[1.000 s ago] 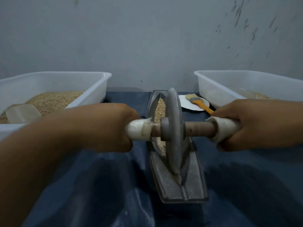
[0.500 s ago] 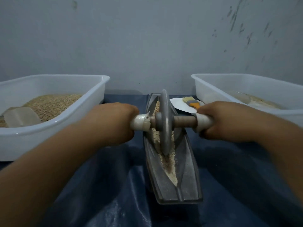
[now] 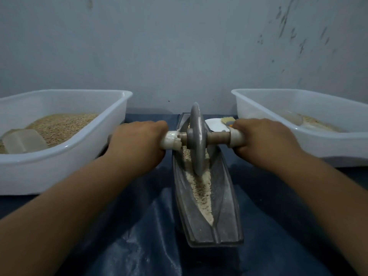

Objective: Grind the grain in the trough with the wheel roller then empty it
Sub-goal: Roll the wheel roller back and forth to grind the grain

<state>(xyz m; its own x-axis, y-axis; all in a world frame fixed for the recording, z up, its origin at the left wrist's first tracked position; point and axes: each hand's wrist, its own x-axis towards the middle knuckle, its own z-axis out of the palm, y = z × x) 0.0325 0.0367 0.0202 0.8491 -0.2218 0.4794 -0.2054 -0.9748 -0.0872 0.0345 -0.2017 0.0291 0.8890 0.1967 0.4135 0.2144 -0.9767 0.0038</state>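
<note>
A long grey metal trough lies lengthwise in front of me on a dark blue sheet. Pale crushed grain fills its groove. The grey wheel roller stands upright in the groove towards the far end of the trough. Its axle runs left and right, with white-wrapped ends. My left hand is closed around the left end and my right hand around the right end.
A white tub with whole grain and a clear scoop stands on the left. A second white tub with a little grain stands on the right. Behind the trough lie a white plate and a brush. A grey wall closes the back.
Both hands have pushed the wheel roller away from me, from the near end of the trough to its far part. The crushed grain in the near groove now lies uncovered.
</note>
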